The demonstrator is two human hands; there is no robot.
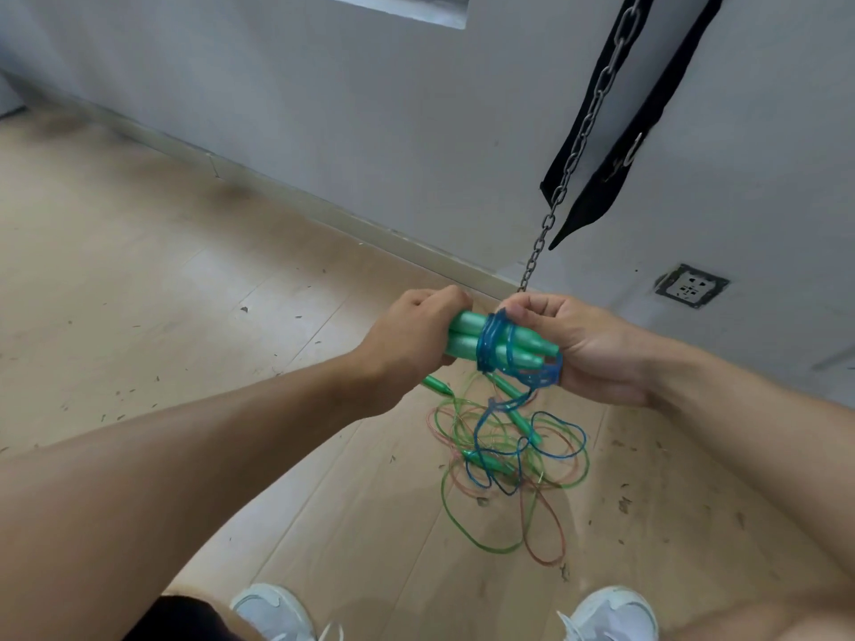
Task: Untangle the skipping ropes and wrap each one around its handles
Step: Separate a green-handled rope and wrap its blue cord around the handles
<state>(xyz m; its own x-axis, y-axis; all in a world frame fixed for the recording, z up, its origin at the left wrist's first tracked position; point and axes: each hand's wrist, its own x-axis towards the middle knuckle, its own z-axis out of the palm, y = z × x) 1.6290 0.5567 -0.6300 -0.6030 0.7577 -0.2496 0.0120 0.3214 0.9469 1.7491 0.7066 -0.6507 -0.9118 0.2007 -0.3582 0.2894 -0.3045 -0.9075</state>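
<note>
— Hands?
— My left hand (412,335) is clamped round the left end of the pair of green plastic skipping-rope handles (462,323). My right hand (597,349) pinches the translucent blue plastic rope (491,340) at their tapered right tips.
— Axis?
— Handles lie side by side, long axis left to right, between both hands. Blue turns cross it mid-length.
— Slack?
— Drops from under my right hand to the wooden floor (162,293), into the tangle of green and red ropes (509,451) near my feet.
— Next?
— Right hand is nearer the slack, so probably it carries the rope round the axis while the left steadies.
</note>
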